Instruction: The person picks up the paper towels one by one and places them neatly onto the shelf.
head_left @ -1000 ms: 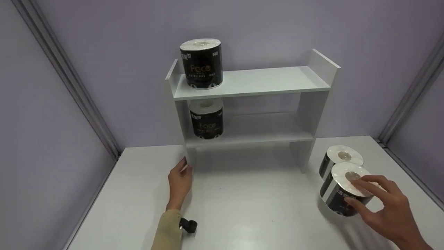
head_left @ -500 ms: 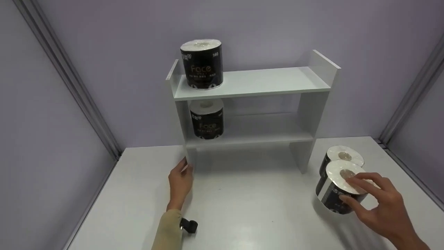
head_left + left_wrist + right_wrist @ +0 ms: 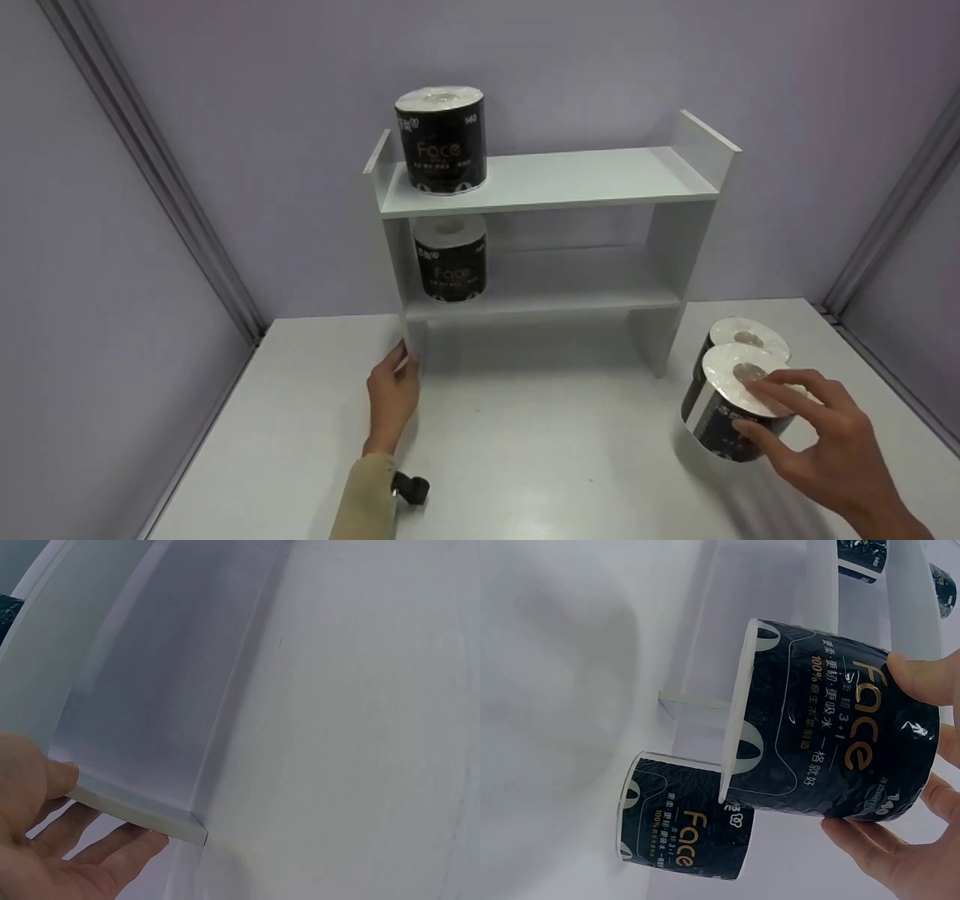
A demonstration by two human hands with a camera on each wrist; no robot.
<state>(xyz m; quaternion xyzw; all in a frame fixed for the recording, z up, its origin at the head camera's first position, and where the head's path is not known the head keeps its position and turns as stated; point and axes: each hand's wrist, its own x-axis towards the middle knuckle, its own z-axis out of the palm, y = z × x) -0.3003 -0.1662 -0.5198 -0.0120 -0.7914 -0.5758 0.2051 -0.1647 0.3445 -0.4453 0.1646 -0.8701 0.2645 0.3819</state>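
Note:
My right hand (image 3: 836, 442) grips a toilet paper roll (image 3: 735, 427) by its upper end, fingers on one side and thumb on the other. In the right wrist view the black "Face" wrapper faces the camera and the roll is clear of the table. A second toilet paper roll (image 3: 682, 821) stands on the table just behind it, partly hidden in the head view. At the lower left of the white shelf (image 3: 555, 180), my left hand (image 3: 392, 397) pinches the foot of the side panel (image 3: 139, 815), thumb inside, fingers outside.
One wrapped roll (image 3: 442, 142) stands at the left end of the top shelf board. Directly below, another roll (image 3: 451, 259) stands on the middle board. The white table (image 3: 525, 465) is bordered by a lilac back wall (image 3: 570, 67) and side panels.
My right hand has shifted slightly left with the roll, which covers more of the roll behind. My left hand keeps hold of the shelf panel.

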